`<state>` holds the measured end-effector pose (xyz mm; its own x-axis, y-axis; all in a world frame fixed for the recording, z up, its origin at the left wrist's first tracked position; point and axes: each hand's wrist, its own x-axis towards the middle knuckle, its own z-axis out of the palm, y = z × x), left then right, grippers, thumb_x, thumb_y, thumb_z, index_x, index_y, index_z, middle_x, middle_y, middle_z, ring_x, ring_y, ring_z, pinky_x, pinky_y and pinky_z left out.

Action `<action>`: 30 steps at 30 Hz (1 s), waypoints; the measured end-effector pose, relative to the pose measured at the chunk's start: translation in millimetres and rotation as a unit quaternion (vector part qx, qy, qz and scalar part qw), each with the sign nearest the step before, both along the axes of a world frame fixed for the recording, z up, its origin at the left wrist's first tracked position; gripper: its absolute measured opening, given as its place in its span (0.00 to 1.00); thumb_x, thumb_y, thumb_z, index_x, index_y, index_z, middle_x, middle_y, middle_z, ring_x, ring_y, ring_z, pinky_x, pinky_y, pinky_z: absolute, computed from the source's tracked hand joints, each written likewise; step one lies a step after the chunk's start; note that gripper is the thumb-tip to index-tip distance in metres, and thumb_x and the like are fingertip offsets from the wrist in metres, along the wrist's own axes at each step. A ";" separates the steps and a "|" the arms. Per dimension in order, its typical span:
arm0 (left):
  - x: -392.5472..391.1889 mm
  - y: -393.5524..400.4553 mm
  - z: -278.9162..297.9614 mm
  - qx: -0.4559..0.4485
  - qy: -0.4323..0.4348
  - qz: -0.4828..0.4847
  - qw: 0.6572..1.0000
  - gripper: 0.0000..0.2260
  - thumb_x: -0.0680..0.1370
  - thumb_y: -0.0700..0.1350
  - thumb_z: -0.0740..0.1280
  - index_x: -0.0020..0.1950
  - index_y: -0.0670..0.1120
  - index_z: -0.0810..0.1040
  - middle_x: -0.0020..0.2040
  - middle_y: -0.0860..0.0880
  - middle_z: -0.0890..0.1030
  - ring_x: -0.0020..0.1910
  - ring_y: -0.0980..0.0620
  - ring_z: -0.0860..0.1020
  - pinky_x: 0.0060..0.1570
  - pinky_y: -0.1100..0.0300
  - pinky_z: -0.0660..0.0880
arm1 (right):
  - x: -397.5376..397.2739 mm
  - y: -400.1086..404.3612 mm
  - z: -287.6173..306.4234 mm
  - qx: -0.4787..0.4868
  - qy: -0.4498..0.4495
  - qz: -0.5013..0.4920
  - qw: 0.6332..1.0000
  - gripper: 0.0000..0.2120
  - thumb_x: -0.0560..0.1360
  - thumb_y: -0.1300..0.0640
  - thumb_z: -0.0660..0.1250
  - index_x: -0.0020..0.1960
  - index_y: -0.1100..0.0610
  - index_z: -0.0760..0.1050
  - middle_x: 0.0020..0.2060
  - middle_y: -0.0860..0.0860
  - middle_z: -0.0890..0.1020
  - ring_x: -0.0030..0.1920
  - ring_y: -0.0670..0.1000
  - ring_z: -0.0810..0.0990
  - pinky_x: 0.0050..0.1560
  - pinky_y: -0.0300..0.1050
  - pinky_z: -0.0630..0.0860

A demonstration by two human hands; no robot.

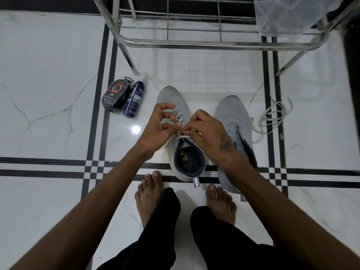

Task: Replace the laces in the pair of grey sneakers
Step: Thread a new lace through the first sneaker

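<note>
- Two grey sneakers stand side by side on the white tiled floor (48,75), toes pointing to the far side, just beyond the person's bare feet (149,193).
- The left sneaker (175,106) carries a white lace (178,118) crossed through its eyelets; its dark opening faces the camera.
- The left hand (157,127) is over the left side of that sneaker, its fingers (165,106) curled, with a strand of the lace pinched between thumb and finger.
- The right hand (206,133) is over the top eyelets, fingers bent down and pinching the lace near the tongue (exactly which eyelet it is at is hidden by the knuckles).
- The two hands are nearly touching over the lacing.
- The right sneaker (231,112) is partly covered by the right wrist; no lace shows across its front.
- A loose white lace (272,115) lies in loops on the floor just to the right of the right sneaker, one end touching the sneaker's side.
- To the left and a bit farther off, a black shoe-polish case (116,96) and a dark blue spray can (134,99) lie side by side, touching.
- A steel rack (214,42) stands at the far side, with a clear plastic bag (288,14) on its right end.
- Black trousers (224,240) cover the legs at the near edge.
</note>
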<state>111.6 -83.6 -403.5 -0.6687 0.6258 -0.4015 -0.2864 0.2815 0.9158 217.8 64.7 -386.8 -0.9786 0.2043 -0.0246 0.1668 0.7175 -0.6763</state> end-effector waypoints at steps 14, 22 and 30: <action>-12.0 -3.6 10.1 -0.079 0.228 -0.124 0.963 0.06 0.77 0.40 0.72 0.49 0.50 0.86 0.43 0.56 0.86 0.42 0.59 0.83 0.46 0.66 0.77 | 10.2 -24.8 -1.2 -0.036 0.062 -0.170 0.983 0.05 0.75 0.58 0.73 0.44 0.55 0.77 0.40 0.48 0.77 0.39 0.47 0.76 0.40 0.48 0.77; -8.5 -21.9 9.8 -0.125 0.293 -0.004 0.948 0.07 0.72 0.38 0.73 0.46 0.49 0.85 0.40 0.56 0.84 0.38 0.58 0.80 0.43 0.64 0.79 | 36.6 -11.5 -3.3 -0.127 -0.015 -0.259 0.958 0.06 0.72 0.58 0.76 0.43 0.51 0.79 0.36 0.45 0.79 0.37 0.44 0.77 0.38 0.42 0.78; -4.7 -29.3 5.2 -0.177 0.352 -0.002 0.919 0.05 0.73 0.42 0.74 0.46 0.52 0.85 0.38 0.61 0.82 0.38 0.64 0.80 0.41 0.74 0.73 | 52.9 -6.0 -5.4 -0.127 -0.068 -0.274 0.951 0.06 0.72 0.62 0.76 0.39 0.56 0.80 0.32 0.50 0.80 0.35 0.48 0.77 0.38 0.49 0.80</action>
